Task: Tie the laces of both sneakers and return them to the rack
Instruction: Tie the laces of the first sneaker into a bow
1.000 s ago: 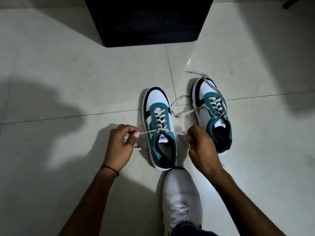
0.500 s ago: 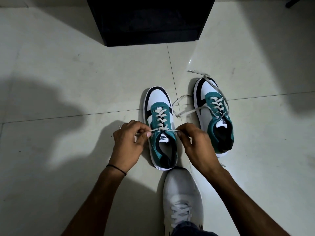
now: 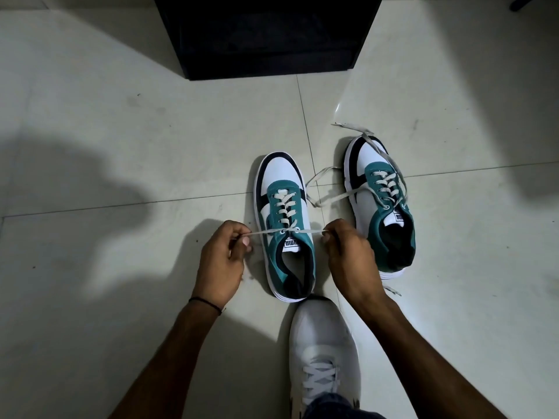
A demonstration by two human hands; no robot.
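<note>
Two sneakers sit on the pale tile floor point(image 3: 121, 146), toes pointing to the far side. They are teal, white and dark blue.

The left sneaker point(image 3: 286, 225) is the near one, right in front of the person. The left hand point(image 3: 222, 261) is just beside it on the left. Its grip is pressed shut, pinching one end of the white lace point(image 3: 266, 232). The right hand point(image 3: 351, 258) is just beside the shoe on the right. Its grip is pressed shut too, pinching the other end of the same lace. The lace runs tight and flat between the two hands, and the two ends cross over the top of the shoe's tongue. There is no bow on it.

The right sneaker point(image 3: 381, 204) sits a little farther away and to the right. Its loose lace point(image 3: 335, 198) is not tied. One end trails on the floor between the two shoes. The other end lies over the toe and reaches onto the floor on the far side.

A thin black band point(image 3: 205, 302) goes around the left wrist.

The person's own white shoe point(image 3: 323, 349) stands near the bottom, its toe touching or almost touching the heel of the left sneaker.

A dark black rack point(image 3: 266, 37) stands at the far side, well apart from both sneakers. Its inside is too dark to see.
</note>
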